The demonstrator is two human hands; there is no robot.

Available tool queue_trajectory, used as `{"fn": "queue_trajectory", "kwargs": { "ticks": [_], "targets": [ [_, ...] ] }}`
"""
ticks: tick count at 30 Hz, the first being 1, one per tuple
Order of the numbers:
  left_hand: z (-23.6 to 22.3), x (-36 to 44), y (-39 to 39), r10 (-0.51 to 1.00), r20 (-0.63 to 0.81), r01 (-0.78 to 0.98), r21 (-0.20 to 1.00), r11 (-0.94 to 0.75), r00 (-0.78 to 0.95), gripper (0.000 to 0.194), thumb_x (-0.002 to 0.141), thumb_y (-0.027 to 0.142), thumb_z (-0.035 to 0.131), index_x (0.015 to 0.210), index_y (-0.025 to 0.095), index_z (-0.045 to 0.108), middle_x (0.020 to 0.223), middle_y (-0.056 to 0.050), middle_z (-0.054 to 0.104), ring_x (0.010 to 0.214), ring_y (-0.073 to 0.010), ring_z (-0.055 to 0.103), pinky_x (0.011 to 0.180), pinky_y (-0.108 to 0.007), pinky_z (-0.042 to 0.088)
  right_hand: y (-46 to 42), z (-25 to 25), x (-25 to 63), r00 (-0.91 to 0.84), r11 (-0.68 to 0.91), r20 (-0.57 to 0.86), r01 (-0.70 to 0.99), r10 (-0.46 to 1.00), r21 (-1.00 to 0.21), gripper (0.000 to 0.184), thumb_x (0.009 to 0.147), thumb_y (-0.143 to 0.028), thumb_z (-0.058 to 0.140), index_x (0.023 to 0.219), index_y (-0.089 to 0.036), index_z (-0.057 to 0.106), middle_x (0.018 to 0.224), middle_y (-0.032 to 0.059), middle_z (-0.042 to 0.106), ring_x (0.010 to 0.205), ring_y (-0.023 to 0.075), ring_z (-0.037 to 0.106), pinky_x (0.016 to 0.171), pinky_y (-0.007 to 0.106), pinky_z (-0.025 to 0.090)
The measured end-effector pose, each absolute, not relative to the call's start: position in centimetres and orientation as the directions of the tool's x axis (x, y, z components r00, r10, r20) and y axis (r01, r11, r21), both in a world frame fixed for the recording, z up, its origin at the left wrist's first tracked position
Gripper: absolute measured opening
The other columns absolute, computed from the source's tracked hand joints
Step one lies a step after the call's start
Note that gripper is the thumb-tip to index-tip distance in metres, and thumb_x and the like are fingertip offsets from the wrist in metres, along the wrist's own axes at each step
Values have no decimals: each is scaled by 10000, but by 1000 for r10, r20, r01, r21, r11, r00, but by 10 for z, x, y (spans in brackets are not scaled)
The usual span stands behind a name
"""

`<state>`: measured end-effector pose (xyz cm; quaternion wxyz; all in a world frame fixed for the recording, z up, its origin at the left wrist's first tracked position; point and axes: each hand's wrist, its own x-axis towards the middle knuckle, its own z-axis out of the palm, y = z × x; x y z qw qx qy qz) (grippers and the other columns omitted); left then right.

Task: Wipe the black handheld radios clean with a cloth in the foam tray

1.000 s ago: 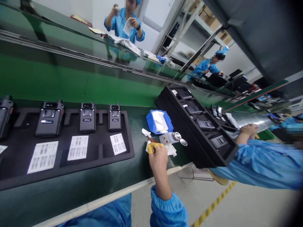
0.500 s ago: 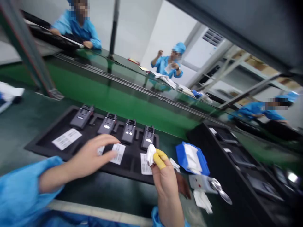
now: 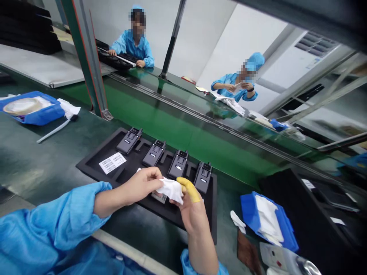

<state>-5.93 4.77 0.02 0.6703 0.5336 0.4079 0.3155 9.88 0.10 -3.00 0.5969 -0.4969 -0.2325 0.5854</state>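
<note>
Between my two hands is a small white cloth (image 3: pixel 171 189), crumpled and held above the front of a black foam tray (image 3: pixel 94 158). My left hand (image 3: pixel 145 185) pinches its left end. My right hand (image 3: pixel 190 204), with yellow covers on the thumb and a finger, grips its right end. Along the tray's far side lie several dark grey handheld radios, such as the leftmost radio (image 3: pixel 128 141) and the rightmost radio (image 3: pixel 203 178). A white label sheet (image 3: pixel 112 162) rests in the tray's left part; other labels are partly hidden by my hands.
A blue bin (image 3: pixel 43 116) with a tape roll stands at left. To the right are a blue box (image 3: pixel 249 210) of white cloths, a brown cloth (image 3: pixel 247 252) and black stacked trays (image 3: pixel 304 214). A green partition (image 3: pixel 172 133) runs behind; two co-workers sit beyond it.
My left hand has moved right and taken hold of the white cloth, which my right hand alone held before. The cloth is now stretched out more. The head view has turned left.
</note>
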Motion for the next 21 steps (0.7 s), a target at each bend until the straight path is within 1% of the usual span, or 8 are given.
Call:
{"fn": "queue_trajectory", "kwargs": {
  "ticks": [2,4,7,11,14,16,18,21],
  "targets": [
    [1,-61,49,833,-249,27,962,271,494,163,625,291,585,646,179,468,621,35,548,580,-124,527,562,-245,416,-1,-32,98,115,-236,-307,-410,945,-881,428,557,-477,771,865,-198,666,713,-6,639,563,111,521,465,226,424],
    [0,-63,50,827,-264,39,958,283,496,138,607,265,580,626,173,479,577,46,524,541,-103,484,535,-221,375,-2,-34,98,79,-246,-289,-343,954,-907,386,516,-410,812,797,-189,669,697,-12,636,551,100,507,461,215,411],
    [-1,-67,52,835,-268,51,959,279,481,118,596,246,563,601,170,473,570,40,527,527,-90,441,506,-204,305,-1,-38,100,153,-212,-265,-297,952,-931,323,513,-384,814,718,-184,664,694,-14,639,605,113,538,541,238,453],
    [-3,-69,54,832,-278,57,956,287,479,150,607,274,560,605,178,445,648,7,603,594,-118,523,551,-218,340,-1,-41,104,278,-117,-197,-281,940,-953,301,564,-390,785,753,-187,668,804,12,679,770,160,598,729,308,489],
    [-6,-67,54,844,-276,81,960,269,460,147,619,267,573,606,175,459,589,28,571,566,-106,495,548,-213,331,-3,-44,105,344,-48,-121,-212,931,-976,267,616,-388,755,753,-190,641,735,-7,645,690,133,573,673,282,471],
    [-8,-66,53,856,-269,106,963,248,441,142,643,260,583,622,175,471,557,46,537,551,-100,481,547,-212,335,-4,-46,102,438,-3,-34,-71,898,-997,244,655,-389,729,764,-190,637,670,-23,597,602,107,517,595,257,440],
    [-9,-64,49,859,-255,135,967,217,444,160,677,270,598,647,176,472,556,55,523,550,-100,487,551,-214,350,-7,-49,98,520,48,133,174,844,-984,204,701,-370,698,793,-193,657,652,-21,570,568,99,476,559,253,415],
    [-7,-60,40,816,-241,142,971,195,525,189,739,319,605,695,174,491,609,42,548,581,-105,514,569,-218,385,-14,-50,92,459,143,409,510,789,-848,128,756,-316,665,826,-211,688,684,-1,574,610,119,504,594,277,436]
  ]
}}
